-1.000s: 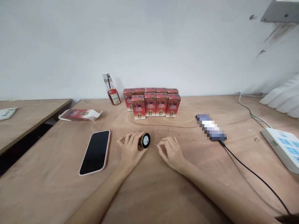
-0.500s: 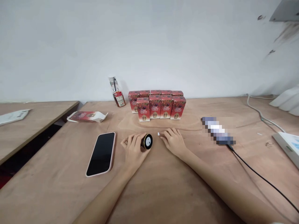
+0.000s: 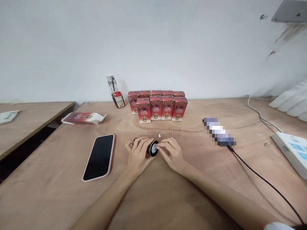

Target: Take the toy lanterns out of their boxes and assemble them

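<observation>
My left hand [image 3: 138, 154] is wrapped round a small black cylinder with a gold rim and a white end face [image 3: 153, 148], lying on the wooden table [image 3: 168, 191]. My right hand [image 3: 170, 152] has its fingertips pinched at that white face; what they pinch is too small to make out. A bent metal wire [image 3: 175, 134] and a tiny white scrap [image 3: 159, 135] lie just beyond the hands.
A black phone in a pink case [image 3: 99, 156] lies left of my hands. Several red boxes [image 3: 158, 105] stand at the back, a bottle [image 3: 115, 92] and a flattened red carton [image 3: 82, 118] to their left. A cabled blurred device [image 3: 219, 132] and a white power strip [image 3: 291, 152] sit right.
My right hand went forward to the spot where the wire pieces lay, then came back to the cylinder's white face. One bent wire now lies there instead of two. My left hand kept its hold.
</observation>
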`<control>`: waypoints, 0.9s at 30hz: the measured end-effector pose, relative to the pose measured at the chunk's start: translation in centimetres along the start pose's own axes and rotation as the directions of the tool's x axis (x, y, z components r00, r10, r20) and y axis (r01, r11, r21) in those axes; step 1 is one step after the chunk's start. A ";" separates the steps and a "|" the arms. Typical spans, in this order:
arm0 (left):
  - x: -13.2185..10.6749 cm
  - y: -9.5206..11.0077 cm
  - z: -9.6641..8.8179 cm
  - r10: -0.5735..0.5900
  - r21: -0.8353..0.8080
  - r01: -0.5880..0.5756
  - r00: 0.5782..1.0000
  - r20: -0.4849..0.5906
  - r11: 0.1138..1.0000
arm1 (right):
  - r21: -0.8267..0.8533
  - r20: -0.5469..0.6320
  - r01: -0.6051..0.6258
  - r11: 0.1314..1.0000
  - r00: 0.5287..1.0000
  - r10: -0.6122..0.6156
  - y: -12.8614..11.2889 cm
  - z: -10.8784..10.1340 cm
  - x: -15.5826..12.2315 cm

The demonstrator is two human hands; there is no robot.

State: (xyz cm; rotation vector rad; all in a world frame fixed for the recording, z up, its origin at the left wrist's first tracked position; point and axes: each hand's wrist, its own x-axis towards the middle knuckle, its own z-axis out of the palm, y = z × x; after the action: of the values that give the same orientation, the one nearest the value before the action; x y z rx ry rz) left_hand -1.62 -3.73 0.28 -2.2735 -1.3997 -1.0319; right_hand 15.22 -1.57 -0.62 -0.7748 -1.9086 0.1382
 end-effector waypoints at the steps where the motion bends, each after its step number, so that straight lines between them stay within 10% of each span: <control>1: 0.0 0.1 0.0 0.009 -0.001 -0.009 1.000 -0.005 1.000 | 0.024 0.000 -0.024 0.999 1.000 0.024 -0.4 0.2 -0.1; 15: -0.1 0.3 0.0 0.098 0.049 -0.096 0.994 -0.044 0.994 | 0.119 0.170 -0.088 0.989 0.983 0.067 0.1 0.2 -0.2; 27: -0.3 0.3 0.3 0.113 0.059 -0.110 0.992 -0.051 0.992 | -0.027 0.230 0.088 0.996 0.970 -0.080 0.4 0.3 -0.1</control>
State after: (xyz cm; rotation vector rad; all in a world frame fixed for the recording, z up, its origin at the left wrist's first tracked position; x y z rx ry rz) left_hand -1.30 -3.91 -0.06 -2.2382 -1.2487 -0.9992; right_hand 15.20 -1.23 -1.02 -0.7263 -2.1642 0.1454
